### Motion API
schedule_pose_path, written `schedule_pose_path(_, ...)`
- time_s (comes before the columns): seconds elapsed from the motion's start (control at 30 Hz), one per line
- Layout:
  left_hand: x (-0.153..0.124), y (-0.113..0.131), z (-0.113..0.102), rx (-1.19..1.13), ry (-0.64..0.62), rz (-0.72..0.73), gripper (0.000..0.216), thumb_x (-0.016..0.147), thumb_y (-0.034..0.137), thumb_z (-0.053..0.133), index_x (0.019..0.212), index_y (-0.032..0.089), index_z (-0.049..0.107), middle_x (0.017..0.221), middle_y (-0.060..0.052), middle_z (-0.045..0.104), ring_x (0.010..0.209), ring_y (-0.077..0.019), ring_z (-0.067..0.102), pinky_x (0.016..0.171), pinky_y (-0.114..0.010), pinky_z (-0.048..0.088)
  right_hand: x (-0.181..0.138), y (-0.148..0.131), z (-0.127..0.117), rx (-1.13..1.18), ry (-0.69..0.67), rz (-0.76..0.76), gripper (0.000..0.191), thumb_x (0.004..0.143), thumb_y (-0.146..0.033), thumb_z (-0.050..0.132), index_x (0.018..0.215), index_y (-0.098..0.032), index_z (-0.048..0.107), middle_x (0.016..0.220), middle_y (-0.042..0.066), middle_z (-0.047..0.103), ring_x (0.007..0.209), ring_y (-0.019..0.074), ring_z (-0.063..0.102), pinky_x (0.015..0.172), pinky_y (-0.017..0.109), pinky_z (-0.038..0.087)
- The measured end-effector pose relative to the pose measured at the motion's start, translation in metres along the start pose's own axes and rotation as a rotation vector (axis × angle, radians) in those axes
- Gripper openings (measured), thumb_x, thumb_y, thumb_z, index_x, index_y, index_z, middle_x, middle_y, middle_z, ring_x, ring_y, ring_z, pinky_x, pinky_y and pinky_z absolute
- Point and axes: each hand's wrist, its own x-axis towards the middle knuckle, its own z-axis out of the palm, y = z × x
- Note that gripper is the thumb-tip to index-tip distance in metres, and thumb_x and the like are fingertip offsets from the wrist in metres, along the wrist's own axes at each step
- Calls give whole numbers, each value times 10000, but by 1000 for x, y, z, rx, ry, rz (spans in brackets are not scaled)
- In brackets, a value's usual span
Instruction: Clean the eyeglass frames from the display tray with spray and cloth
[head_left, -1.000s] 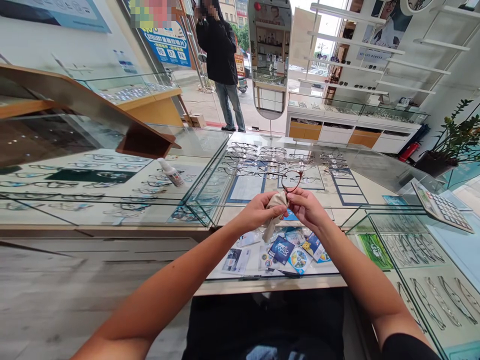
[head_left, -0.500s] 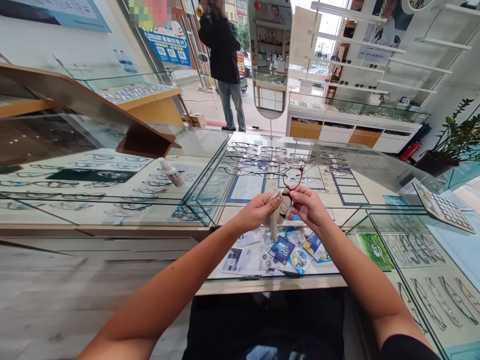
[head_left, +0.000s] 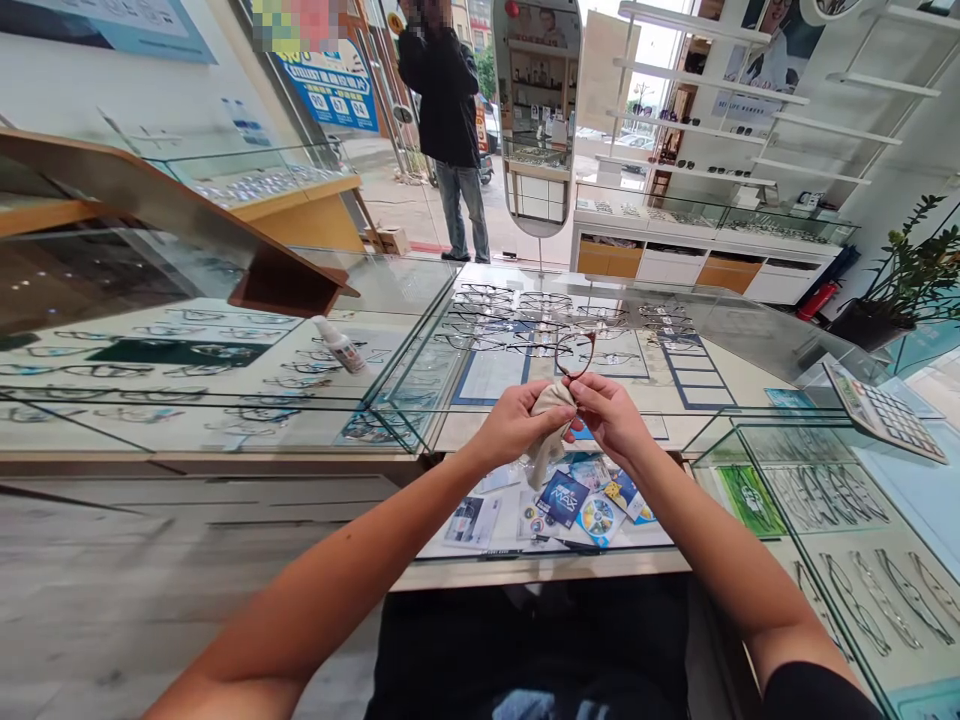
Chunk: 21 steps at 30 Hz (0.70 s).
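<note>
Both my hands meet above the glass counter (head_left: 697, 420). My left hand (head_left: 517, 425) is closed on a beige cleaning cloth (head_left: 546, 445), which is pressed around one lens of a pair of glasses. My right hand (head_left: 611, 415) is closed on the brown-rimmed glasses (head_left: 576, 355); the other round lens sticks up above my fingers. The cloth's loose end hangs down between my hands.
A small spray bottle (head_left: 339, 344) lies on the glass case to the left. Leaflets (head_left: 562, 498) lie under the glass below my hands. A calculator (head_left: 885, 412) sits at the right. Rows of frames fill the display cases. A person in black (head_left: 446, 120) stands by the door near a mirror (head_left: 538, 110).
My left hand has wrapped the cloth back over the lens that showed half a second ago. The glasses have turned slightly in my right hand.
</note>
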Motion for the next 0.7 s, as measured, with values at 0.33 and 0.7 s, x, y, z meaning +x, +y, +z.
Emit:
schedule_pose_path(0.33,2,-7,-6,5,2,-7,689,796,785,695,1025,136,709,732,-74,764,574,-192,716,493,-248,551,1,0,-1,-18,12,-9,398,605,-460,949,784,-199,706,736,-31,677,534,83,508,472,243,448)
schedule_pose_path(0.7,2,-4,-9,0,-117,12,596,720,511,911,1112,121,689,924,-117,804,753,-223,779,603,-233,582,1,-3,0,98,20,100,502,540,-477,991,805,-198,669,681,-56,626,471,62,446,368,205,382)
